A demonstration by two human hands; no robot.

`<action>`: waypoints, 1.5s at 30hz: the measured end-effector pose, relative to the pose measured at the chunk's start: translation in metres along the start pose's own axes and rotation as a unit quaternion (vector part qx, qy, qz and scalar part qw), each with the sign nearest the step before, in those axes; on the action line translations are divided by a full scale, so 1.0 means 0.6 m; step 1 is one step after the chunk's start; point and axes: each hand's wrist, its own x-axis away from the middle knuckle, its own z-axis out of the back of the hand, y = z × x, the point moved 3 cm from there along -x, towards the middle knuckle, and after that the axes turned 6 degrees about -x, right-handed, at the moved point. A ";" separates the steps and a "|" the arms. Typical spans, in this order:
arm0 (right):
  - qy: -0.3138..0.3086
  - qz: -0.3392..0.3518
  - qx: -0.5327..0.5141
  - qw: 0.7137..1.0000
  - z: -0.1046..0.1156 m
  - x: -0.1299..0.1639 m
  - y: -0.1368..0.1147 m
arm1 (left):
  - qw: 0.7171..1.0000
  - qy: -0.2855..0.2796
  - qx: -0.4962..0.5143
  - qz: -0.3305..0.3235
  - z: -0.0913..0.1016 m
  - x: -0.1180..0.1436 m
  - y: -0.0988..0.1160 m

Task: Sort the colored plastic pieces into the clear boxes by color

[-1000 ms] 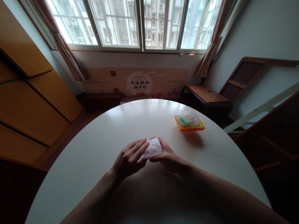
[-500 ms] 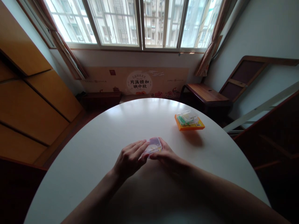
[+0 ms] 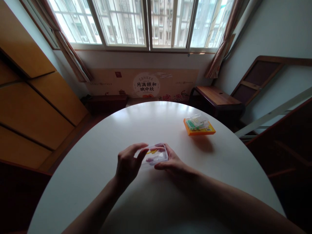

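Observation:
A small clear plastic box [image 3: 158, 157] is between my two hands, over the near middle of the round white table. Small yellow pieces [image 3: 152, 151] show inside or through its clear plastic. My right hand [image 3: 172, 161] grips the box from the right, thumb along the near side and fingers behind it. At its left end, my left hand [image 3: 130, 161] is curled with thumb and fingers pinched on the clear plastic edge. Whether that edge is a separate lid I cannot tell.
An orange box [image 3: 201, 131] lies at the right of the white table [image 3: 102, 143], with clear and green packaging [image 3: 197, 121] on top. Behind the table's right edge stands a wooden chair [image 3: 218, 95]. Wooden cabinets [image 3: 36, 110] line the left, and a window is ahead.
My left hand has gone from lying flat over the box to a pinch at its left end, shifting slightly left. More of the box and the yellow pieces now show.

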 end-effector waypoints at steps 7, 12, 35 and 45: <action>-0.084 -0.056 0.029 0.994 0.005 -0.002 0.003 | 0.850 0.008 0.305 0.429 -0.040 0.006 -0.045; -0.054 -0.057 0.046 0.996 0.013 -0.010 0.010 | 0.812 0.004 0.332 0.480 -0.048 0.010 -0.052; 0.157 0.016 -0.159 0.975 0.015 -0.062 0.000 | 0.964 0.016 0.229 0.132 -0.053 0.023 -0.005; 0.228 0.021 -0.196 0.953 -0.003 -0.132 0.053 | 0.997 0.039 0.064 0.003 -0.031 0.017 0.001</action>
